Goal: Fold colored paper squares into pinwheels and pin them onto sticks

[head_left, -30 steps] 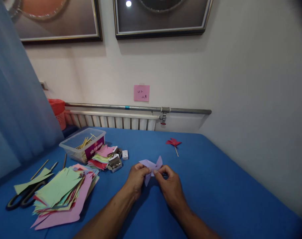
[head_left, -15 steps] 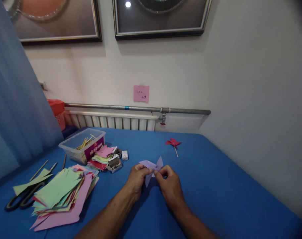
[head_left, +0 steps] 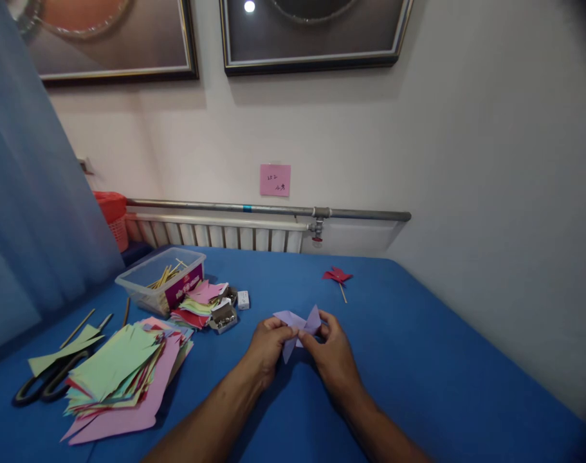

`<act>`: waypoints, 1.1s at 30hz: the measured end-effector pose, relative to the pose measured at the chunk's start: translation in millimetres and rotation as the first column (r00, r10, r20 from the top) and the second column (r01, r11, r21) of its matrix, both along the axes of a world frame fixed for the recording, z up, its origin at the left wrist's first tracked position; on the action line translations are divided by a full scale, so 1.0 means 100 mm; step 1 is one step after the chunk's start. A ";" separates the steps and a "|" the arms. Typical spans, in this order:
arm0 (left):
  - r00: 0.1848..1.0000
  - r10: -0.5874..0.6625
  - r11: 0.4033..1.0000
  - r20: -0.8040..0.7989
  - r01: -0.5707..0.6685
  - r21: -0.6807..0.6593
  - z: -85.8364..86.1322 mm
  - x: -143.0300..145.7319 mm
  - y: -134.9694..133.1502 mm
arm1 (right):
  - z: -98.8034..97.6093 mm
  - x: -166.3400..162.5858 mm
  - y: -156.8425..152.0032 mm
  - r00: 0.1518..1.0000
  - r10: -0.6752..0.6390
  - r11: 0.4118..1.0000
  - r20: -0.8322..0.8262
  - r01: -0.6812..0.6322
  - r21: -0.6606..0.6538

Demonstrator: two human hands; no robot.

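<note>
A lilac paper pinwheel shape is pinched between both my hands just above the blue table. My left hand grips its left side with fingers closed. Fingers of my right hand curl round the right side and centre. A finished red pinwheel on a stick lies farther back on the table, apart from my hands.
Left of my hands lie a stack of coloured paper squares, black scissors, a clear tub of wooden sticks, a smaller paper pile, small boxes of pins and loose sticks. A radiator runs behind.
My right fingers have shifted up round the pinwheel's right blade. Both hands stay in nearly the same place.
</note>
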State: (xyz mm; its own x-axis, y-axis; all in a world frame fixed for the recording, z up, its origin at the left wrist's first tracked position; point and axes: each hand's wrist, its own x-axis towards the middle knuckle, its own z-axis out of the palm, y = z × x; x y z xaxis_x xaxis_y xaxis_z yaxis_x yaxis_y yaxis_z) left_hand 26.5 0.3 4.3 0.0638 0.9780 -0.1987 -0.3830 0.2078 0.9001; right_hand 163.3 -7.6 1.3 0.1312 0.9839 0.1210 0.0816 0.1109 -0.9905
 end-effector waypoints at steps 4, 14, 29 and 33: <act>1.000 0.000 1.000 -0.030 0.000 0.017 0.02 0.00 0.00 | 0.01 0.01 0.00 0.998 0.014 1.000 0.057 -0.015 0.026; 0.982 -0.029 0.997 -0.185 0.041 0.061 0.07 -0.02 0.01 | 0.15 0.07 -0.02 0.989 0.145 0.989 0.007 -0.145 -0.005; 0.965 -0.086 0.989 -0.247 0.112 0.094 0.05 -0.02 0.00 | 0.03 0.06 0.03 0.990 0.114 0.977 -0.077 -0.126 -0.171; 0.981 -0.090 0.990 -0.172 0.107 0.087 0.08 -0.05 -0.02 | 0.02 0.05 0.01 0.984 0.126 0.975 -0.130 -0.147 -0.168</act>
State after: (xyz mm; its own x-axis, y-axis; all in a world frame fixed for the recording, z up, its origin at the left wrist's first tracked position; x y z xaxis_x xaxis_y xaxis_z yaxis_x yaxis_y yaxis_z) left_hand 21.9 -1.8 12.5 0.1344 0.9836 -0.1206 -0.2071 0.1469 0.9672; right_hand 168.6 -6.9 3.7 -0.0024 0.9979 -0.0640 -0.0403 -0.0640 -0.9971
